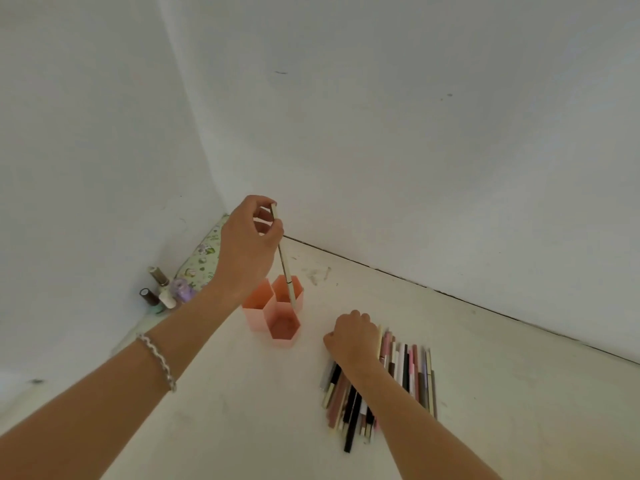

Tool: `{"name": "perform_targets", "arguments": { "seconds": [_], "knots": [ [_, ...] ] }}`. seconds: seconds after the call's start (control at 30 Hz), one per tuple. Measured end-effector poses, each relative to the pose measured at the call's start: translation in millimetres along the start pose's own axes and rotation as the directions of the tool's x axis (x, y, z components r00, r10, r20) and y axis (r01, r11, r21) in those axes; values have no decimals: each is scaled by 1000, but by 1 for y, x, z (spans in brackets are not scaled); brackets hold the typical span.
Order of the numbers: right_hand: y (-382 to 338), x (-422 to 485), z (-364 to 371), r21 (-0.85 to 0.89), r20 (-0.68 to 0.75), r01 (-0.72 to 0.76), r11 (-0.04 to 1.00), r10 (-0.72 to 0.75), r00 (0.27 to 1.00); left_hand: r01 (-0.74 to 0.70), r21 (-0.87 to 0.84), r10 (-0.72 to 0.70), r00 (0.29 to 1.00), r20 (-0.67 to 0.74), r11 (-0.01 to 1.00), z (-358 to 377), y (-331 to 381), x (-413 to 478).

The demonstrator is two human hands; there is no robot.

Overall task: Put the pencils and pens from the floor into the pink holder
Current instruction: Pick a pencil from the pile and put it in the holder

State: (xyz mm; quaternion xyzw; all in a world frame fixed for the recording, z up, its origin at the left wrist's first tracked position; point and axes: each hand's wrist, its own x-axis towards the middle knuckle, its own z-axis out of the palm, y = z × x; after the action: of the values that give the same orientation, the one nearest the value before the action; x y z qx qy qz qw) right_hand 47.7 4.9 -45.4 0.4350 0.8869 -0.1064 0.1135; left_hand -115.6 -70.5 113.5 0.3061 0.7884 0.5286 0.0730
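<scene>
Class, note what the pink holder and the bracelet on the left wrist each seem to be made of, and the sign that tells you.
Pink holder: probably plastic with a matt finish. Its hexagonal walls are thin, evenly coloured and crisp at the edges, though thin painted metal is possible. Bracelet: likely silvery metal, since it is a linked chain with bright glints.

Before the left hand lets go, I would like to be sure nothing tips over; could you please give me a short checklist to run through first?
1. Left hand pinches the pen near its top: ok.
2. Pen's lower end is lined up with the rear cup of the holder: ok.
3. Pen has reached the cup's bottom: cannot tell.
4. Holder stands upright on the floor: ok.
5. Right hand, curled on the pile, has the next pen gripped: cannot tell.
</scene>
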Motion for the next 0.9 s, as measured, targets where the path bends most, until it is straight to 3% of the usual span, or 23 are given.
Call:
{"name": "perform_targets", "arguments": {
  "seconds": [0.17,0.23,0.33,0.47,0.57,0.73,0.83,0.9],
  "knots": [
    [-10,-1,6,111,-8,-68,991,70,998,4,-55,-6,999,-33,998,-14,5,-3],
    [-10,-2,3,273,0,-120,954,125,992,-25,-87,19,997,-71,996,-22,5,-4],
    [-2,2,-18,615,55,-223,757,241,969,-92,-158,62,981,-185,983,-39,1,-1],
    [18,7,-58,873,110,-225,433,275,955,-143,-101,116,965,-236,985,-50,-23,1],
    [22,4,-84,963,106,-153,222,212,972,-148,-18,144,979,-141,989,-40,-48,-9],
    [-1,-2,-112,986,-56,31,161,151,987,-121,237,97,989,111,964,-29,-89,-27],
    [-31,-6,-121,978,-189,176,109,116,975,-27,241,14,998,55,970,-38,-92,-25],
    [-54,-9,-122,941,-322,307,146,101,941,5,132,0,999,-41,991,-47,-86,-19]
  ]
}}
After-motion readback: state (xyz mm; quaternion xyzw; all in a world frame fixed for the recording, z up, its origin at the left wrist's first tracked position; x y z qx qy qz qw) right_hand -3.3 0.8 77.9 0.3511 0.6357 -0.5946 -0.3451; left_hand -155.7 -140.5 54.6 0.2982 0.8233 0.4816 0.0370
